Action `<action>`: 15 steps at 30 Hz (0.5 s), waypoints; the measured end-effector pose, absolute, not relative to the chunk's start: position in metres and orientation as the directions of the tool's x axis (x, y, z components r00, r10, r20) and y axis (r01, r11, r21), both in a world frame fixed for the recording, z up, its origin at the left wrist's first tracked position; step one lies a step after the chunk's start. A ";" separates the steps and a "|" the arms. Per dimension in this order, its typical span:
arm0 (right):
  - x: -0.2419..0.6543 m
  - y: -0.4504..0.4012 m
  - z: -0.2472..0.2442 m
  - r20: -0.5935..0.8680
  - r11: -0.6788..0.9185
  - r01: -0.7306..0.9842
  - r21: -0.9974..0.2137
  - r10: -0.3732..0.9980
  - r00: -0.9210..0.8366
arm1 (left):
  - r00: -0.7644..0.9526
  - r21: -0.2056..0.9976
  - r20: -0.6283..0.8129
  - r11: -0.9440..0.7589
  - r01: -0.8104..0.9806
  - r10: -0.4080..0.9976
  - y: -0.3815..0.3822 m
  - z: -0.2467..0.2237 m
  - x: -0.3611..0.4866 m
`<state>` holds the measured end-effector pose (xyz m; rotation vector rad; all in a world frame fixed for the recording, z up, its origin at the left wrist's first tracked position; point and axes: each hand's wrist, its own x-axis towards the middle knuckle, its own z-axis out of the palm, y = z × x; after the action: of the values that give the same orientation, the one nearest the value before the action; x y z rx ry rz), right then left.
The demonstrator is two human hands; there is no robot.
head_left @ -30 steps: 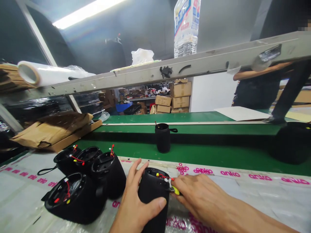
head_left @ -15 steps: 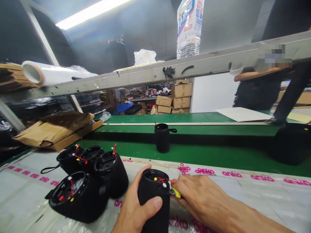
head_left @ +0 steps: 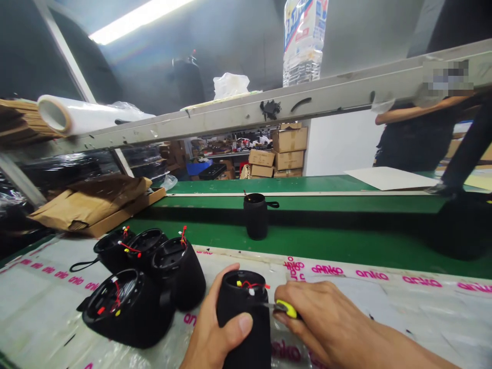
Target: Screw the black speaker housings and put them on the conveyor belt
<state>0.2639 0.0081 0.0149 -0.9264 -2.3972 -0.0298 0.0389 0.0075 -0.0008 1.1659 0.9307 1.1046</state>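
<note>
My left hand is wrapped round a black, fabric-covered speaker housing, thumb across its front. The housing stands upright with its open top facing up; red wires with yellow, white and red plugs lie in the opening. My right hand grips a yellow utility knife. Its thin metal blade points left to the housing's right side, just below the rim; whether it cuts into the fabric I cannot tell. At the left, several similar housings cluster together, their wires sticking out.
The bench is covered with a plastic sheet printed in pink. Beyond it runs a green conveyor belt carrying another housing. A cardboard tray stands at the left. Overhead a shelf beam crosses; a person stands behind at right.
The knife and my right hand have moved slightly right and down from the housing's rim, and more of the blade shows. My left hand keeps its hold. The view has shifted a little.
</note>
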 end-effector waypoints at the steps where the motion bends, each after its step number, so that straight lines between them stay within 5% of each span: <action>1: 0.261 0.005 0.017 0.489 0.750 0.648 -0.134 0.619 -0.615 | 0.210 0.994 0.019 0.004 -0.106 0.978 0.007 0.002 0.040; 5: 0.252 0.002 0.019 0.454 0.729 0.685 0.022 0.603 -0.656 | 0.146 0.996 0.061 -0.069 0.048 0.987 0.003 0.009 0.044; 15: 0.254 0.005 0.019 0.379 0.722 0.667 0.185 0.574 -0.726 | 0.101 0.989 0.096 -0.107 0.105 0.990 -0.003 0.013 0.048</action>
<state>0.2539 0.0047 0.0188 -0.9736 -2.6320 -0.4489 0.0478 -0.0029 0.0130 1.4102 1.1677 1.1572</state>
